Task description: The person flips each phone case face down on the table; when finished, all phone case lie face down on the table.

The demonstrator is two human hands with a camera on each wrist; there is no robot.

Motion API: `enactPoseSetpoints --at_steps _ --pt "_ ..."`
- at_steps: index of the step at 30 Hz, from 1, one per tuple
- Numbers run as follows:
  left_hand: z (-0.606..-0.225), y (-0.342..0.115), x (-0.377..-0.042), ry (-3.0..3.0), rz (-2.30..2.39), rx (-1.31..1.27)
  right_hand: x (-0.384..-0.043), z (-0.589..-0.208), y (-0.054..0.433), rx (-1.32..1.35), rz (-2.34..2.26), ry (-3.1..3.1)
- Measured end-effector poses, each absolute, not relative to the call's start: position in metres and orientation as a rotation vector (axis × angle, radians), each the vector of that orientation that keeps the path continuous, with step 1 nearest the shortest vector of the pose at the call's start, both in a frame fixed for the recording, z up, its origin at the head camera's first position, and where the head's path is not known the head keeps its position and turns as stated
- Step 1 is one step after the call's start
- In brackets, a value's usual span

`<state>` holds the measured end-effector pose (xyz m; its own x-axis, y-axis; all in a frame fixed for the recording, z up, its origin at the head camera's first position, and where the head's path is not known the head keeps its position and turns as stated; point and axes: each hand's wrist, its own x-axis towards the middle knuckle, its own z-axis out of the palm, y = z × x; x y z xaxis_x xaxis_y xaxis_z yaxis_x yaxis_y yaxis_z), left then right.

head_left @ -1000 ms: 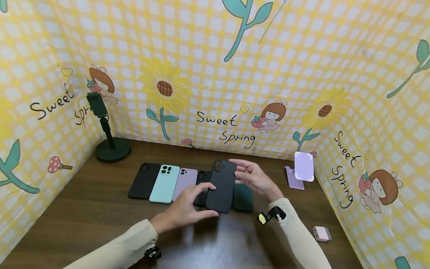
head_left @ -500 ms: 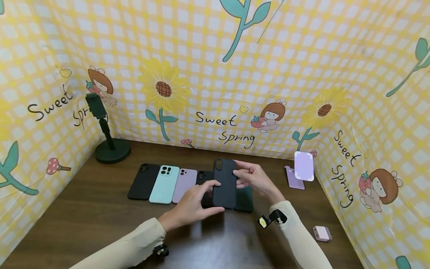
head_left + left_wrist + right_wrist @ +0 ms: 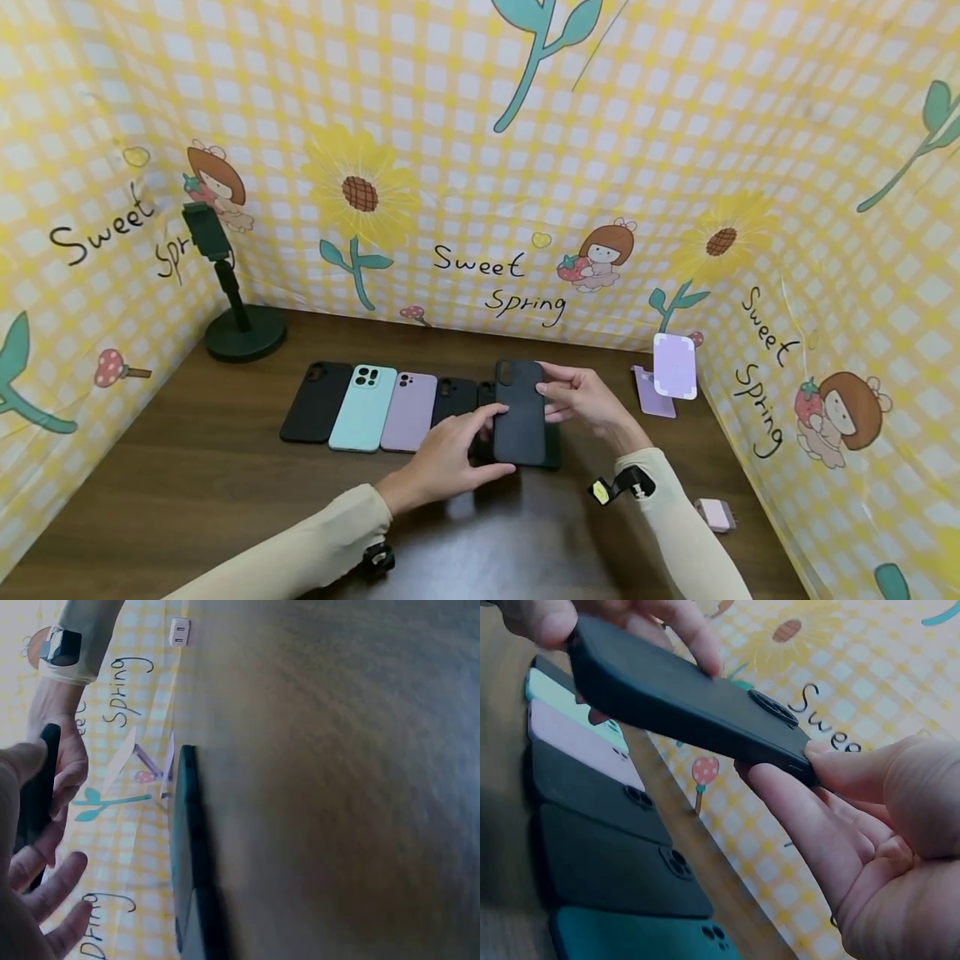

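Both hands hold a black phone case up over the right end of a row of phone cases. My left hand grips its left edge and lower corner between thumb and fingers. At its upper right edge, my right hand pinches it; the right wrist view shows thumb and fingers at the camera end of the case. Below lie a black case, a mint case, a lilac case and two more black ones, partly covered. A dark green case ends the row.
A lilac folding stand is at the back right, with a small pink charger plug nearer the front. On the back left stands a dark green stand with a round base. Checked cloth walls enclose the wooden table.
The black phone case, held in both hands, has shifted right along the row and stands more upright in the head view. More of the black cases beneath shows on its left.
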<state>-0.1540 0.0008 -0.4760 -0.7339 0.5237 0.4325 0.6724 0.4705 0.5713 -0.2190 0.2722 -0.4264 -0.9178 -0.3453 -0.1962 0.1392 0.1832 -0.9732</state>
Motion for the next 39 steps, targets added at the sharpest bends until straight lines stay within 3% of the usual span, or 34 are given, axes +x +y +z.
enactPoseSetpoints --at_steps 10,23,39 --pt "-0.484 0.041 -0.16 -2.799 -0.934 -0.983 -0.225 -0.442 0.306 -0.145 -1.597 2.265" --pt "-0.493 0.121 -0.191 -2.958 -0.764 -1.104 -0.237 -0.471 0.375 0.055 -1.457 2.279" --pt "-0.511 0.146 -0.198 -2.916 -0.321 -1.162 -0.245 -0.494 0.383 0.154 -1.396 2.31"
